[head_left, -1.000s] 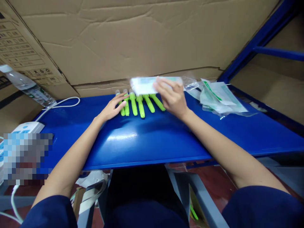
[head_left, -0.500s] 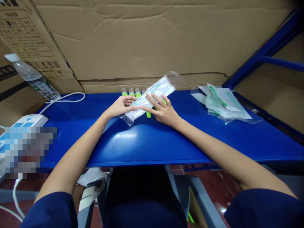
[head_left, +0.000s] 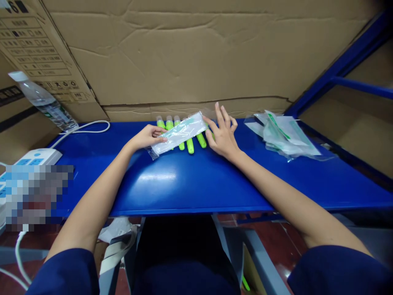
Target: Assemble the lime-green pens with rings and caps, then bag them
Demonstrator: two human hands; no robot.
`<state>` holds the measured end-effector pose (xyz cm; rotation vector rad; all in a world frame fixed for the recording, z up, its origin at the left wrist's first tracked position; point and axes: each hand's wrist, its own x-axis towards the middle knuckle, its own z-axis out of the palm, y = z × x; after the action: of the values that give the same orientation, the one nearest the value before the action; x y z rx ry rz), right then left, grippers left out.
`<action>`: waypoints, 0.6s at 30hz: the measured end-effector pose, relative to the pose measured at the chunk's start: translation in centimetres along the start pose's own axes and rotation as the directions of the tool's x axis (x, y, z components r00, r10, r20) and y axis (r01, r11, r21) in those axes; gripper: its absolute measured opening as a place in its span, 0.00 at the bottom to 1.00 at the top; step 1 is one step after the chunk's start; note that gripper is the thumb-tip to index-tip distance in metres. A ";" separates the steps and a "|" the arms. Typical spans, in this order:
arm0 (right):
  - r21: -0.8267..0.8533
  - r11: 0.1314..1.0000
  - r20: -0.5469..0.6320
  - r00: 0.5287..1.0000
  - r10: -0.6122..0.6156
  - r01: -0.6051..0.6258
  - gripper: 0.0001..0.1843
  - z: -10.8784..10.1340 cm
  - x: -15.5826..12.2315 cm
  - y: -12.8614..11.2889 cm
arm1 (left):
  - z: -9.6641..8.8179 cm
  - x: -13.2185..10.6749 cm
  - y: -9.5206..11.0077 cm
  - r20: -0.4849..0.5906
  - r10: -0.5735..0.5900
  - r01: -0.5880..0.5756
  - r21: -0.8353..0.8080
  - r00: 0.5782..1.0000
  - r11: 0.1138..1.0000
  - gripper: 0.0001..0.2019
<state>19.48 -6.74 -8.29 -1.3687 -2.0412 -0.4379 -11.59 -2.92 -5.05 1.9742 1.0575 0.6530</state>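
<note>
My left hand (head_left: 146,137) is closed on the left end of a long clear plastic packet (head_left: 179,133) with a white and pale green insert, thumb on top. The packet slants up to the right above a row of bright green highlighters (head_left: 190,146) with clear caps, partly covering them. At its right end is my right hand (head_left: 224,133), fingers spread and raised. Its index fingertip is at the packet's edge and the thumb sits just below; whether they touch it I cannot tell.
Several clear packets with green and white inserts (head_left: 285,133) lie piled on the blue table (head_left: 190,184) at right. A water bottle (head_left: 46,102) leans at the left, near a power strip (head_left: 33,157) and white cable (head_left: 92,121). Cardboard (head_left: 184,53) walls the back.
My right hand has lifted off the packet's face to its right end, fingers spreading upward. The packet has shifted slightly left and lower, uncovering more of the highlighters. My left hand keeps hold.
</note>
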 end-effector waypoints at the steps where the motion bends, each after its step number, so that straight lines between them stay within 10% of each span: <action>1: 0.020 1.000 -0.005 1.000 0.013 -0.013 0.27 0.2 0.0 0.2 | -0.2 -0.1 0.1 0.013 0.006 -0.006 0.020 1.000 1.000 0.34; 9: 0.415 0.897 0.049 0.988 0.148 -0.155 0.23 1.3 0.2 1.1 | -0.9 -0.2 0.4 0.036 0.105 -0.108 0.528 0.994 0.842 0.18; 18: 0.850 0.359 0.273 0.904 0.329 -0.387 0.40 1.7 0.4 0.6 | -1.0 -0.7 0.9 -0.089 0.240 -0.067 0.817 0.967 0.572 0.19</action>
<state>19.37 -5.28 -9.33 -1.0318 -1.4731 0.8334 -12.26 -3.40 -3.78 2.8802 1.4925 0.4801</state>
